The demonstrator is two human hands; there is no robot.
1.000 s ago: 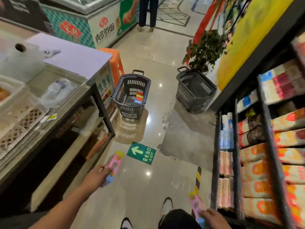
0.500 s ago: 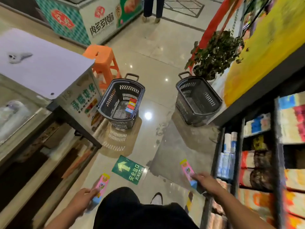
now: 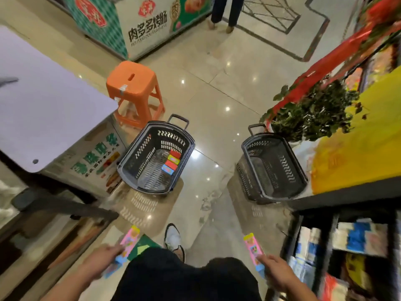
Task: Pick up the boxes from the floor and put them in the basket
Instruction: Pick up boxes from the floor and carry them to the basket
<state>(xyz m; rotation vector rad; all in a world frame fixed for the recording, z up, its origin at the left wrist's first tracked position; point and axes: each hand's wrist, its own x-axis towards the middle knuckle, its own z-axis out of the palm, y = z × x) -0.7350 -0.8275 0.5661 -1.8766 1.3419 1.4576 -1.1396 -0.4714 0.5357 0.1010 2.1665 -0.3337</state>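
Over the last second I had walked the view forward: the two baskets, which had sat well up the aisle, now lay just ahead of my feet, and both arms had swung down to my sides. My left hand (image 3: 102,256) had its fingers clamped on a pink box (image 3: 128,243), and my right hand (image 3: 274,269) was closed the same way on a second pink box (image 3: 253,248), each box pointing forward toward the baskets. The left basket (image 3: 130,161) already held a short row of small boxes (image 3: 171,162) in red, yellow and blue against its right wall, while the right basket (image 3: 290,166) looked empty from here. I judged that the pick-up was done for these two and that only the carry and the drop remained; the left basket seemed the likely target, though I could not be sure. As for writing, the freezer cabinet (image 3: 147,25) at the top read 肉多多烤肠 in large dark characters under a red round logo, with smaller Latin lettering beneath too blurred to read. The counter panel (image 3: 95,157) on my left carried big green characters I could not make out. The green floor sign (image 3: 143,246), mostly hidden by my leg, showed no legible text now, and the printing on the pink boxes was smeared by motion.
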